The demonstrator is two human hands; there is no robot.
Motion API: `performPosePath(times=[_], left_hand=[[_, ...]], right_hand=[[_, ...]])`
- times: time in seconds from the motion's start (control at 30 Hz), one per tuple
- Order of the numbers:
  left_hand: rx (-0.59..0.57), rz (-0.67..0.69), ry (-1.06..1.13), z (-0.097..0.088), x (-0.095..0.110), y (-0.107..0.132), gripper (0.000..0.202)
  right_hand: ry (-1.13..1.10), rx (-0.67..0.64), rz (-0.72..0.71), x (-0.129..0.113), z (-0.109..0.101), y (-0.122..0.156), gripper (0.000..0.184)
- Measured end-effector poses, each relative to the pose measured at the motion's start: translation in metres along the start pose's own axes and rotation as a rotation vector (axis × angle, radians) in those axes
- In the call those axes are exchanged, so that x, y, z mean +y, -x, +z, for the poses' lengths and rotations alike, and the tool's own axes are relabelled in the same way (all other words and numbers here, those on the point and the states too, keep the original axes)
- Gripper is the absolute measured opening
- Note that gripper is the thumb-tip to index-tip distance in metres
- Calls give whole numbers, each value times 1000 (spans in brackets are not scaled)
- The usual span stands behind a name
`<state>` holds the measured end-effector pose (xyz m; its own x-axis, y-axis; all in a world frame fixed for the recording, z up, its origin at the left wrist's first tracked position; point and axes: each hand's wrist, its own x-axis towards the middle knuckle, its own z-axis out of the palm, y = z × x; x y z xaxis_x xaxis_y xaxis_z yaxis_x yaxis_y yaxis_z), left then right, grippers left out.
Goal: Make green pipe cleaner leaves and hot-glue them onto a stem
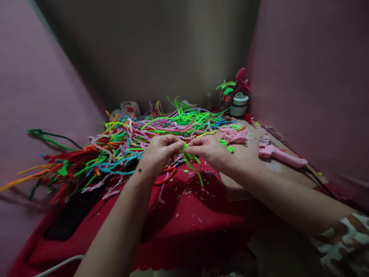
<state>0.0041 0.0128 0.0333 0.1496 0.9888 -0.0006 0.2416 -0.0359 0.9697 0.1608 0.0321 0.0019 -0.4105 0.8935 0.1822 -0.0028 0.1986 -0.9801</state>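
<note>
With our left hand (162, 151) and right hand (210, 151) we pinch a bright-green fuzzy pipe cleaner (190, 166) above the red-clothed desk (173, 223). Beyond it lies a tangled multicoloured pipe-cleaner pile (170, 125).

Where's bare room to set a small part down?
Best bet: the tan board between the pink pieces, pink corded tool and right forearm. Narrower: red cloth between the dark phone-like slab and left forearm. Crowded: back and left, under fuzzy stems; scraps litter the cloth below the left hand, right hand and their green strip.
</note>
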Motion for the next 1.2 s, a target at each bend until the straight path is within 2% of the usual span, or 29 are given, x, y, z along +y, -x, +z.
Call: performPosePath(times=[0.1,0.27,0.33,0.5,0.67,0.8,0.9,1.03,1.2], left_hand=[[46,35,0,5,-6,-2,16],[145,119,-83,15,-9,0,15],[162,124,-73,17,-10,1,15],[75,6,59,17,-11,4,21],[233,-2,120,24,-16,2,14],[274,48,141,30,-19,1,14],[250,40,137,29,-18,0,17],[207,11,258,22,-20,-2,23],[6,-76,361,15,-29,-2,24]], right_hand=[[-127,-33,44,6,0,1,13],[-361,-100,225,11,-1,2,18],[-371,-99,231,14,-2,1,18],[-330,-112,178,22,-2,0,18],[-309,-175,269,18,0,3,22],[-287,-204,265,15,1,5,18],[-333,-166,255,16,3,5,17],[-524,-52,267,18,4,3,17],[-692,76,198,18,5,-1,19]])
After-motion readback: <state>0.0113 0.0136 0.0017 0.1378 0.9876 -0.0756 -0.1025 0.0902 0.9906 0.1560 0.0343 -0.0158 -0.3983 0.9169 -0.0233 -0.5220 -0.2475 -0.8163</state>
